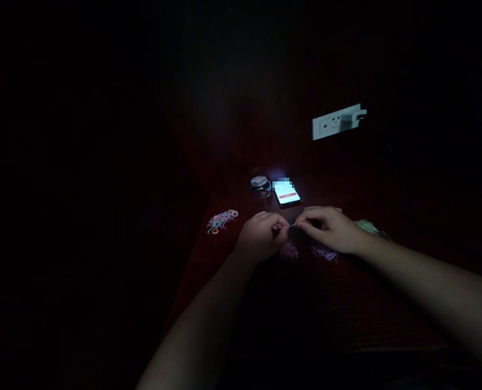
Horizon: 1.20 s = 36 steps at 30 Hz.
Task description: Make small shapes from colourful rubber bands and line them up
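Over the dark red table, my left hand and my right hand meet fingertip to fingertip, both pinching a small bluish-green elastic band stretched between them. Beneath them lie a heap of pinkish elastic bands and a heap of purple ones, each partly covered by my hands. A mixed pile of coloured elastic bands rests left of my left hand. Pale greenish bands show behind my right wrist, partly hidden.
A lit phone lies just beyond my hands. Beside it stands a small clear jar with a patterned lid. A white socket strip with a plug is on the wall. The surroundings are very dark; the table's left edge is faintly visible.
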Tool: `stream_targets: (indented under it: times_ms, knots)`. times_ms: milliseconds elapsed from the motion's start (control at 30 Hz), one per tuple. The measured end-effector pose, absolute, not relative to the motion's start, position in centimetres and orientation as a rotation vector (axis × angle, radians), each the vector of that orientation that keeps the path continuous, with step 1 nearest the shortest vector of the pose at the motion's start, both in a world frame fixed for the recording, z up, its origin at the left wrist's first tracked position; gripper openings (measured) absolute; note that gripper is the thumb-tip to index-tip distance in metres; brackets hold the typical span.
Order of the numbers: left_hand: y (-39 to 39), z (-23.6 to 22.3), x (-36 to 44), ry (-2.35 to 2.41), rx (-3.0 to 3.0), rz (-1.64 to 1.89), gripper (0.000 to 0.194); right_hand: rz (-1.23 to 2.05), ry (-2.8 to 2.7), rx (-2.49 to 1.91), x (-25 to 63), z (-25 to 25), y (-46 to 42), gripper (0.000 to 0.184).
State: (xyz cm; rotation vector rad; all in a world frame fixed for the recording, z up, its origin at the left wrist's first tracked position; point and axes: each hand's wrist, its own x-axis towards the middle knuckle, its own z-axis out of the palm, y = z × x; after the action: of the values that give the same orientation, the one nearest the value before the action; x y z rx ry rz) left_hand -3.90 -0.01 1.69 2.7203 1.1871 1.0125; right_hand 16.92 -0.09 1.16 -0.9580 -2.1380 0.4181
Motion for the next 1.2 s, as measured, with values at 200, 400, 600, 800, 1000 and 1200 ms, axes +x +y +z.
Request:
stream_targets:
  times_ms: [200, 400, 600, 800, 1000, 1200]
  knots:
    - [-0.1, 1.9, -3.9, 1.173, 2.717, 1.021, 0.006, 0.454, -2.150, -0.945, 17.0, 0.9, 0.1, 0.021]
    - [0.1, 2.1, -4.7, 1.174, 2.732, 0.977, 0.008, 0.463, -2.103, -1.008, 17.2, 0.6, 0.5, 0.022]
    - [-0.3, 3.9, -6.4, 1.270, 2.723, 0.931, 0.009, 0.311, -2.166, -0.944, 17.6, 0.6, 1.1, 0.019]
    - [-2.5, 3.0, -9.0, 1.510, 2.482, 1.019, 0.013, 0.261, -2.154, -0.891, 18.1, 0.8, 1.7, 0.018]
    - [-6.0, -0.7, -11.6, 1.735, 2.282, 0.930, 0.015, 0.266, -2.141, -0.921, 18.1, 0.7, 1.8, 0.019]
    - [-6.4, -1.6, -11.0, 1.803, 2.379, 0.939, 0.015, 0.292, -2.065, -0.952, 18.6, 0.4, 1.6, 0.020]
